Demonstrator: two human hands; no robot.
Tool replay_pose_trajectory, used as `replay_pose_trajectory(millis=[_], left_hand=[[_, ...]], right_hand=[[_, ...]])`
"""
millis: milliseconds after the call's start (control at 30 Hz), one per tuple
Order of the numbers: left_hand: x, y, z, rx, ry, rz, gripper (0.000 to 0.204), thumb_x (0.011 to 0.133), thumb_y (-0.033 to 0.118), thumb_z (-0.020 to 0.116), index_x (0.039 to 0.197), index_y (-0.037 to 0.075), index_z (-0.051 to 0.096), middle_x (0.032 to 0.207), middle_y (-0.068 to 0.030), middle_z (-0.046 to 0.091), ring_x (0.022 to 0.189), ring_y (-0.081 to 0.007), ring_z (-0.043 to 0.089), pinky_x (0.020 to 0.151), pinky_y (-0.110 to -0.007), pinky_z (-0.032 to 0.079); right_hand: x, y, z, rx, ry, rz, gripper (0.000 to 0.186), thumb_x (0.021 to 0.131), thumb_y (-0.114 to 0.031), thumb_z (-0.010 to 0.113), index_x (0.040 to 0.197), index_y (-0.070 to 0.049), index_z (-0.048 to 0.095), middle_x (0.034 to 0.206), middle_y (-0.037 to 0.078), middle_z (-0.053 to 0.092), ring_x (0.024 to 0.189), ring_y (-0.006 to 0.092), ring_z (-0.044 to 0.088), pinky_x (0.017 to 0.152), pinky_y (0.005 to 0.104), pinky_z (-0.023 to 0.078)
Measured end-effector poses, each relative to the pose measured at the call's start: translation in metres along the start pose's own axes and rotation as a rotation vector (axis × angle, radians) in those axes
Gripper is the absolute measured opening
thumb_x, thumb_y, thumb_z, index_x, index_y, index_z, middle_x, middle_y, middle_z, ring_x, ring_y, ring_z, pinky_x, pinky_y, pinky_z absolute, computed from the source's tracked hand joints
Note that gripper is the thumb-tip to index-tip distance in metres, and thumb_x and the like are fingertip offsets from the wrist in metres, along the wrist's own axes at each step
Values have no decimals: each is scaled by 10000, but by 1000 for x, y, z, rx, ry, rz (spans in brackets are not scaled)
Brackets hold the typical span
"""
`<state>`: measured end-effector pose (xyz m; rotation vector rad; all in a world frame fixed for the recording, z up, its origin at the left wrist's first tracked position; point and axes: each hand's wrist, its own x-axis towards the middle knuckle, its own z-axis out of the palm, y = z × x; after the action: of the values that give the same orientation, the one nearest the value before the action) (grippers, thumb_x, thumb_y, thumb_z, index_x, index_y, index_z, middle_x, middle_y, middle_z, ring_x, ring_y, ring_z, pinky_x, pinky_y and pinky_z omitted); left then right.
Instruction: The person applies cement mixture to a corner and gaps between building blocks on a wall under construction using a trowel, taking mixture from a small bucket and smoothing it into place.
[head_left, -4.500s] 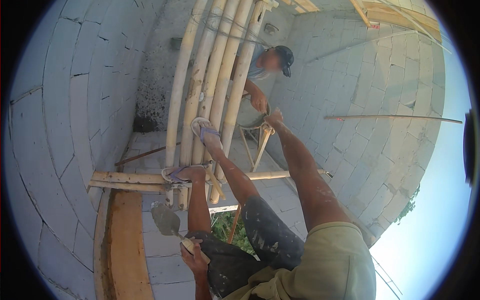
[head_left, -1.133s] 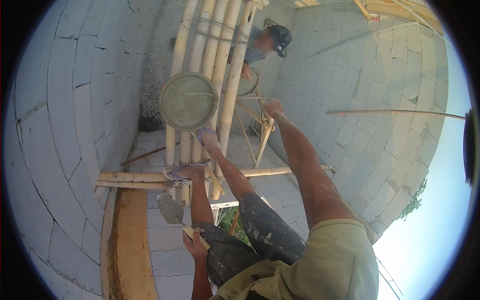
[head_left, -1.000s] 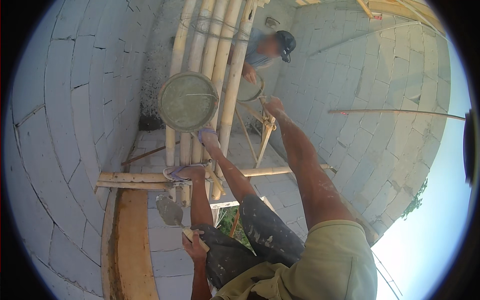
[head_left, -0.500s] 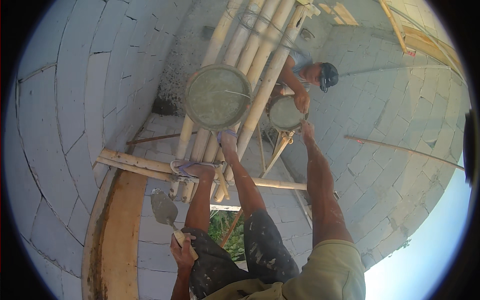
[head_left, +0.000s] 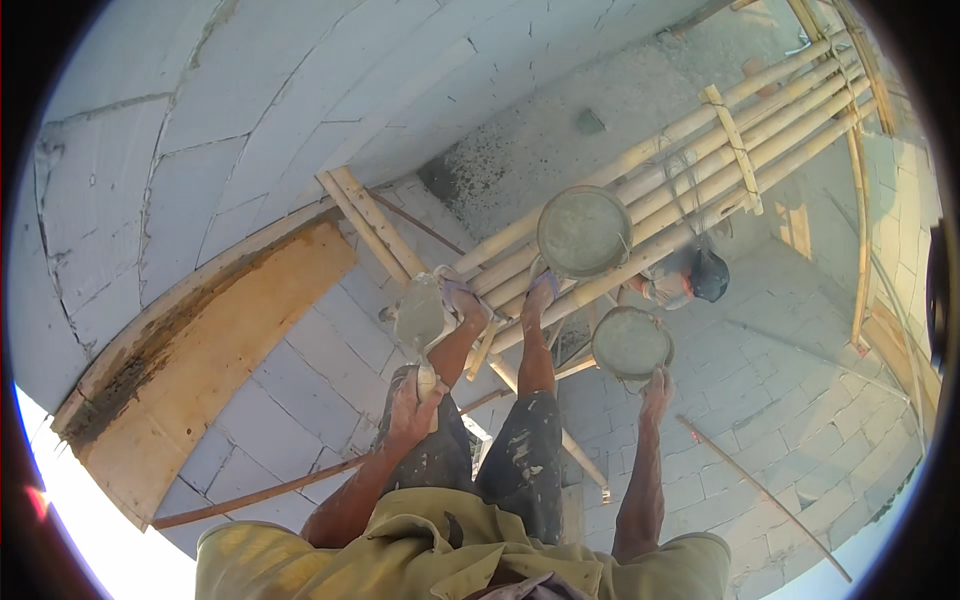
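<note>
In the head view my left hand (head_left: 414,410) grips the pale handle of a trowel (head_left: 420,318), its blade smeared with grey mortar, above my thigh. My right hand (head_left: 657,395) has the near rim of a round bucket (head_left: 632,340) of grey mortar, holding it out to the right of my knees. A second round bucket (head_left: 585,225) of mortar rests on the bamboo poles (head_left: 790,110) just beyond my feet, which are in flip-flops on those poles.
A co-worker (head_left: 690,272) in a dark cap is below the poles, behind the right bucket. Grey block walls (head_left: 170,200) curve round both sides. A wooden board (head_left: 230,340) lines the left wall; a thin bar (head_left: 762,495) crosses the right side.
A second bucket appeared on the poles after the oldest frame. My right hand now holds the other bucket nearer, away from the co-worker's hand. The view has swung, tilting the poles rightward.
</note>
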<state>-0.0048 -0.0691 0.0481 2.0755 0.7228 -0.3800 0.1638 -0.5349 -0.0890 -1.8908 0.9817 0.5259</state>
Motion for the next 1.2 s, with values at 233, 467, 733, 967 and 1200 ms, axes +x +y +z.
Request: replay_pose_trajectory(millis=[233, 467, 733, 967, 1200], left_hand=[[-13, 119, -5, -701, -9, -312, 431, 1017, 297, 666, 1338, 26, 570, 1102, -116, 669, 935, -253, 665, 805, -371, 524], [-48, 185, -47, -1207, -163, -251, 741, 1017, 430, 673, 1585, 37, 404, 1430, -91, 543, 1272, -200, 553, 1125, -350, 419], [-99, 184, -175, -1346, -156, 119, 692, 1020, 531, 623, 1528, 72, 521, 1686, -158, 260, 1538, -302, 301, 1254, -467, 273], [-190, 94, -241, -797, 777, 9, 527, 1047, 434, 592, 1432, 73, 600, 1620, -188, 395, 1511, -344, 353, 1240, -486, 271], [-185, -61, -222, -1530, 628, -468, 691, 1034, 576, 533, 1468, 40, 565, 1605, -180, 428, 1467, -344, 416, 1224, -483, 293]], right_hand=[[-176, -152, 35, -153, -530, -118, 364, 1002, -248, 592, 1202, 26, 724, 1033, 60, 723, 827, 115, 577, 756, 278, 456], [-307, -263, 62, -303, -985, -480, 358, 949, -306, 652, 1005, 38, 735, 796, 8, 608, 795, 102, 560, 705, 271, 429], [-467, -350, 112, -572, -1206, -657, 416, 854, -310, 789, 1081, 26, 698, 927, 17, 650, 842, 109, 576, 740, 307, 464], [-580, -385, 145, -648, -1374, -629, 299, 879, -288, 750, 913, 1, 683, 808, 10, 627, 731, 90, 543, 642, 288, 434], [-696, -425, 170, -681, -1688, -673, 308, 838, -288, 708, 933, -2, 639, 791, 12, 584, 705, 103, 521, 622, 290, 419]])
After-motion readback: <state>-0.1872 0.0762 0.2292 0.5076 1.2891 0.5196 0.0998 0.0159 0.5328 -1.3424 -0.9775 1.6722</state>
